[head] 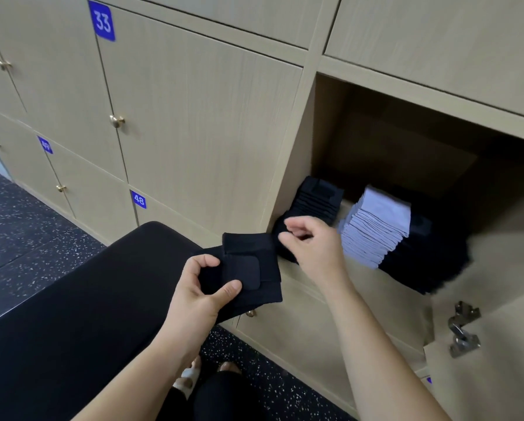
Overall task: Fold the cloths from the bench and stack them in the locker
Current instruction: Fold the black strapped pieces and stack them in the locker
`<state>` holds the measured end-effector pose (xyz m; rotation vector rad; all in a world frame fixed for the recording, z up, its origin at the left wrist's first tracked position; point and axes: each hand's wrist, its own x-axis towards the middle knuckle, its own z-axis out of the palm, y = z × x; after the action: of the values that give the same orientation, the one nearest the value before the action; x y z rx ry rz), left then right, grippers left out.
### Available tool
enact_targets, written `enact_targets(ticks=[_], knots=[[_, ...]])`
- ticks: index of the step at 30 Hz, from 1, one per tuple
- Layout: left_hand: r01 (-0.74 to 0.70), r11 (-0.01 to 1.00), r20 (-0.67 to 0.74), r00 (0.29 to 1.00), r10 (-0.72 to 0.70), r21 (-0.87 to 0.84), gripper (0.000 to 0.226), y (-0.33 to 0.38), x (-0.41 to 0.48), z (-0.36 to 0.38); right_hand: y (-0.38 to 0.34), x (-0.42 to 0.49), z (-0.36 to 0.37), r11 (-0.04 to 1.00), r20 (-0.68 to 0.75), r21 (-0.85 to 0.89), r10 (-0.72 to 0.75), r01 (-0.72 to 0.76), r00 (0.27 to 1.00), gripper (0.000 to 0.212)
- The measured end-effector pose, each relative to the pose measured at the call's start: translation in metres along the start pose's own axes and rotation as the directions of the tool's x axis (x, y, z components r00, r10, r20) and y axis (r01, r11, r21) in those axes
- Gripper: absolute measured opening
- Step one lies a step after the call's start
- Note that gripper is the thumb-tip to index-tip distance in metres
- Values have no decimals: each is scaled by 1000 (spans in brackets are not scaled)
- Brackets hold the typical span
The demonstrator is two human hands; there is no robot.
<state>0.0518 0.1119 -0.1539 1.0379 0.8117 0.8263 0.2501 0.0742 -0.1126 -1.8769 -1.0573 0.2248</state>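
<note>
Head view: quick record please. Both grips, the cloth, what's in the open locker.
left grip: holds folded black cloth, thumb on top
right grip: fingers curled, in front of black stack; can't tell if it pinches anything
open locker: black stack at left, pale cloth stack in the middle, dark pile at right
bench: black, padded, below the left grip
door hinge: on the open door, lower right

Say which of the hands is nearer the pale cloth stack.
Right. The right hand is just left of the pale stack; the left hand is farther left, gripping a black cloth.
</note>
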Motion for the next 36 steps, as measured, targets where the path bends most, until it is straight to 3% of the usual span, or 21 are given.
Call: enact_targets(ticks=[2, 4, 8, 11, 16, 22, 24, 28, 32, 36], knots=[[16, 1000, 57, 998, -17, 14, 41, 4, -13, 2, -15, -8, -7, 995, 216, -91, -17, 38, 976, 45], [17, 1000, 105, 994, -19, 24, 43, 7, -24, 3, -25, -15, -16, 985, 371, -170, 65, -1, 926, 55], [10, 999, 112, 994, -14, 37, 44, 13, -40, 6, -38, -30, -32, 978, 448, -206, 112, -20, 887, 23], [-11, 999, 10, 1000, 10, 33, 47, 14, -44, 11, -38, -39, -41, 969, 409, -247, 118, -15, 905, 6], [-52, 998, -35, 998, 52, 19, 51, 16, -44, 21, -15, -52, -55, 972, 314, -161, 215, -172, 925, 7], [-84, 991, -19, 996, 86, 103, 41, 5, -30, 22, 14, -40, -70, 966, -99, 98, 247, -238, 964, 13], [-82, 990, -20, 996, 85, 116, 50, 0, -25, 22, 26, -27, -69, 955, -213, 160, 280, -249, 936, 7], [-77, 989, -26, 996, 81, 126, 82, -6, -9, 25, 49, 11, -52, 872, -316, 368, 443, -322, 839, 20], [-58, 992, -41, 997, 63, 108, 92, -10, 10, 29, 66, 48, -23, 675, -269, 631, 653, -383, 708, 28], [-34, 992, -50, 998, 40, 119, 83, -18, 30, 23, 76, 67, 1, 555, -219, 727, 746, -404, 629, 18]])
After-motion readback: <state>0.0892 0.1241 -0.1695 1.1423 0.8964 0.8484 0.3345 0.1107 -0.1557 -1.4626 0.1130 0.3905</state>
